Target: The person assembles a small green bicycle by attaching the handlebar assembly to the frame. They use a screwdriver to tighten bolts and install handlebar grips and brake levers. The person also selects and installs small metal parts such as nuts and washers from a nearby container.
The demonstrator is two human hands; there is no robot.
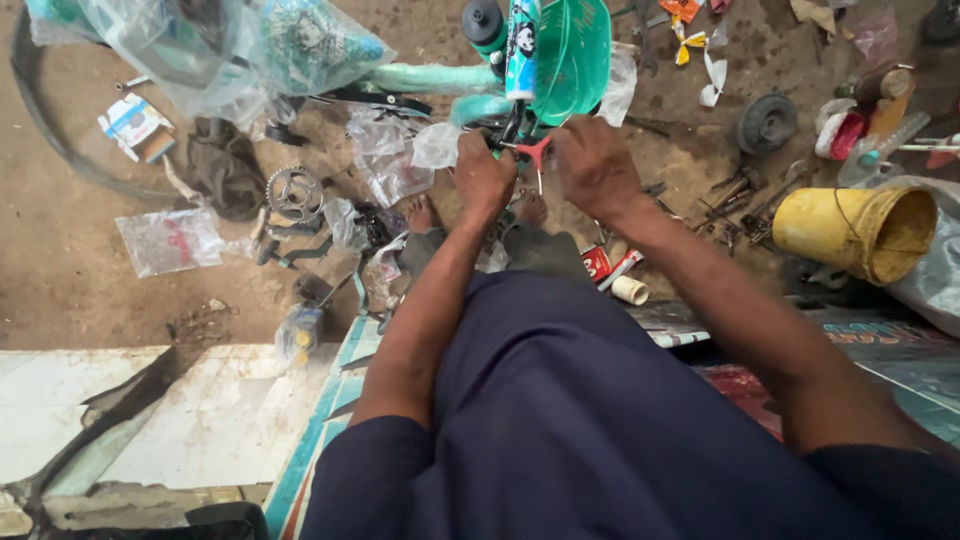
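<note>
A small teal bicycle frame point(430, 77), partly wrapped in clear plastic, stands before me on the dirt floor. My left hand point(484, 178) grips a dark part low on the frame, fingers closed around it. My right hand point(594, 165) is closed on a red-handled T-shaped tool point(536, 153), its thin shaft pointing down between the two hands. Above them sit a green plastic basket point(572, 52) and a printed teal tube point(522, 48). My bare feet show just below the hands.
A yellow bucket point(862, 230) lies on its side at the right beside scattered metal tools point(735, 205). A black chainring point(295, 190), plastic bags point(170, 240) and a small box point(135, 125) litter the left. A tyre point(45, 120) curves at far left; white tiles point(150, 410) lie lower left.
</note>
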